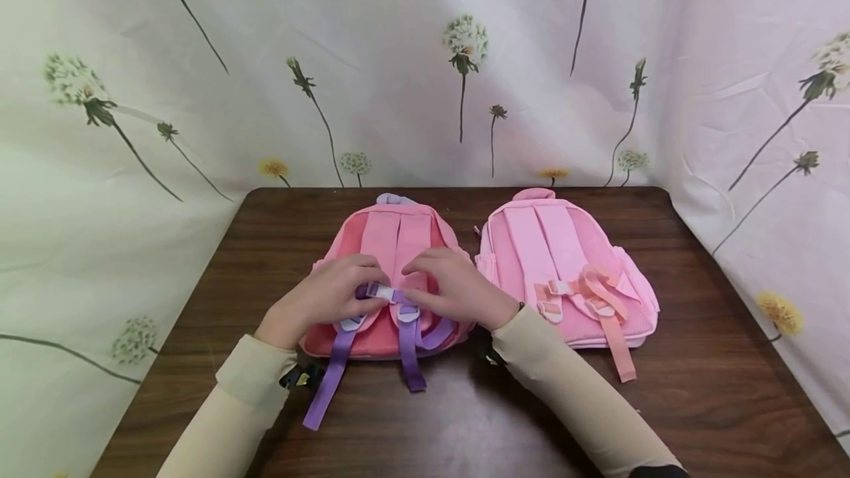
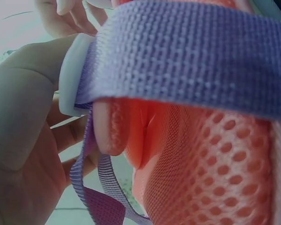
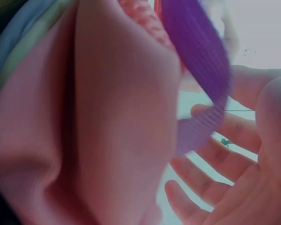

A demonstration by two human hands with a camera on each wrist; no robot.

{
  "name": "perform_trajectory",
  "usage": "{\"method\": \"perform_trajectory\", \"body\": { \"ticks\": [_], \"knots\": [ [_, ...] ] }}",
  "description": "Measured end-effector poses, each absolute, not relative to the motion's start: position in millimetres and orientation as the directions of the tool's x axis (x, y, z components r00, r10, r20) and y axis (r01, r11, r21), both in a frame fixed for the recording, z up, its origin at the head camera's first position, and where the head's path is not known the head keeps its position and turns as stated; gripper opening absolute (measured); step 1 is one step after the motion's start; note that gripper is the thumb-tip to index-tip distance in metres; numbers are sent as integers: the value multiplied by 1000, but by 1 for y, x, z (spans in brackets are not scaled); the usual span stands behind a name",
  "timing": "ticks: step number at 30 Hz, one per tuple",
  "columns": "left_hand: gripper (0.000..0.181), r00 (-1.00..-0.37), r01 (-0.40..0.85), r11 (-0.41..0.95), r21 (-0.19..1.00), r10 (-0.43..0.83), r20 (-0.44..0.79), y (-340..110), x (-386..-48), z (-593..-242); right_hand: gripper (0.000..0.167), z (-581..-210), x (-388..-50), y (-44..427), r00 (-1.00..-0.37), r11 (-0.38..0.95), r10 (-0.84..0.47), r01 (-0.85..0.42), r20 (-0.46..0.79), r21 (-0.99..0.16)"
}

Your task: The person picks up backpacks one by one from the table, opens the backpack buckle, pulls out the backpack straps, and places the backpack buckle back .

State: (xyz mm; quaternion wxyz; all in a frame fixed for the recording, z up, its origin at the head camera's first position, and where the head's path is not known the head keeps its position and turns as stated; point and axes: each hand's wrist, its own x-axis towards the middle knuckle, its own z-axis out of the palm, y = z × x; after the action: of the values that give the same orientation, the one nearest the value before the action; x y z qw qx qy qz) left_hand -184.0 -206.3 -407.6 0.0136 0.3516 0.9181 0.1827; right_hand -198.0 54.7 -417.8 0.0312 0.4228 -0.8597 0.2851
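Note:
A coral-pink backpack (image 1: 378, 231) lies back side up on the table, with purple webbing straps (image 1: 409, 360) and a small white buckle (image 1: 384, 291) across its shoulder straps. My left hand (image 1: 328, 290) pinches the buckle's left end between thumb and fingers. In the left wrist view a white strap adjuster (image 2: 75, 77) partly covers the thumb. My right hand (image 1: 458, 286) is at the buckle's right side, thumb close to the purple strap; whether it touches is unclear. The right wrist view shows its fingers (image 3: 225, 154) spread and relaxed behind a purple strap loop (image 3: 201, 56).
To the right lies a second, light-pink backpack (image 1: 554, 242), also back side up, with peach straps (image 1: 617, 349) and white buckle parts (image 1: 558, 287). Both bags rest on a dark wooden table (image 1: 451, 426). A dandelion-print cloth (image 1: 398, 80) hangs behind and at both sides.

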Motion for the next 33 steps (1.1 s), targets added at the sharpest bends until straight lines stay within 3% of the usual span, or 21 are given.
{"method": "perform_trajectory", "body": {
  "ticks": [20,33],
  "knots": [
    [31,-753,632,666,396,649,112,-210,-184,-406,33,-429,-195,29,-654,534,-733,-723,184,-439],
    [34,-782,593,672,443,611,120,-217,-183,-403,34,-441,-197,13,-671,549,-670,-736,318,-395]
  ]
}}
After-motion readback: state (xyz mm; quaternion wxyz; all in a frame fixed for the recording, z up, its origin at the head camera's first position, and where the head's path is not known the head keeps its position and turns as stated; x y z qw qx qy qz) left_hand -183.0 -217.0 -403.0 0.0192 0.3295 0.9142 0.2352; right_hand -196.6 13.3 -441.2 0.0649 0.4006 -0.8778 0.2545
